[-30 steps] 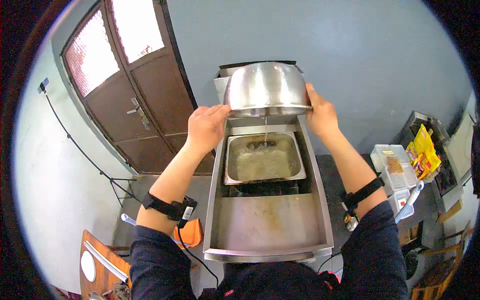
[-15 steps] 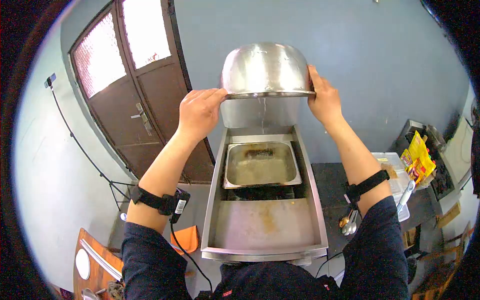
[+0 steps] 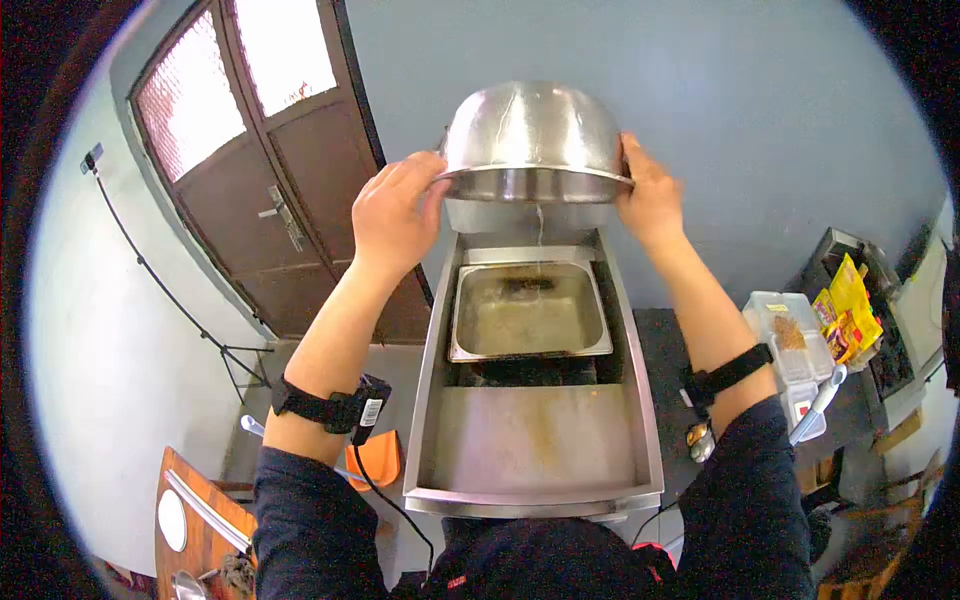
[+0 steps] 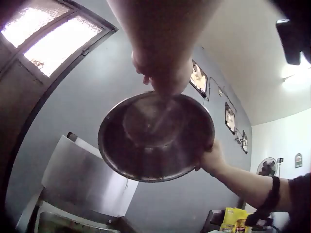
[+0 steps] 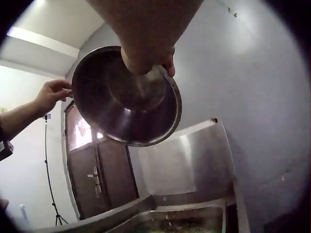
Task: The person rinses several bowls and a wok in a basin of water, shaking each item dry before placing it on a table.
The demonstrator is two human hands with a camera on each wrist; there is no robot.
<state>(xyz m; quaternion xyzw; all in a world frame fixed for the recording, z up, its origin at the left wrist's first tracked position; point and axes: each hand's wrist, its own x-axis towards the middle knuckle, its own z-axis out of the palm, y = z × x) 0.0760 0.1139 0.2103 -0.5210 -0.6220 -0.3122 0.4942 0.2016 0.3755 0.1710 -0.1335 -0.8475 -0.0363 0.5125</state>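
Observation:
A large steel bowl point(image 3: 535, 130) is held tipped above a rectangular metal pan point(image 3: 532, 315), its opening turned down toward it. The left hand point(image 3: 397, 212) grips the rim on the left side, the right hand point(image 3: 650, 200) the rim and wall on the right. A thin stream of liquid falls from the rim into cloudy liquid in the pan. In the left wrist view the bowl's dark inside point(image 4: 155, 138) shows no solid contents; the right wrist view also shows the inside point(image 5: 129, 102).
The pan sits in a long steel unit point(image 3: 530, 440) with a flat front shelf and an upright back panel. On the right are plastic containers point(image 3: 790, 335), a yellow packet point(image 3: 853, 310) and a handle. At lower left stands a wooden table point(image 3: 200, 530); an orange item point(image 3: 375, 460) lies beside the unit.
Compared with one second ago, both hands have raised the bowl higher above the pan, and more of its inner wall shows below the rim. The liquid in the pan looks calmer.

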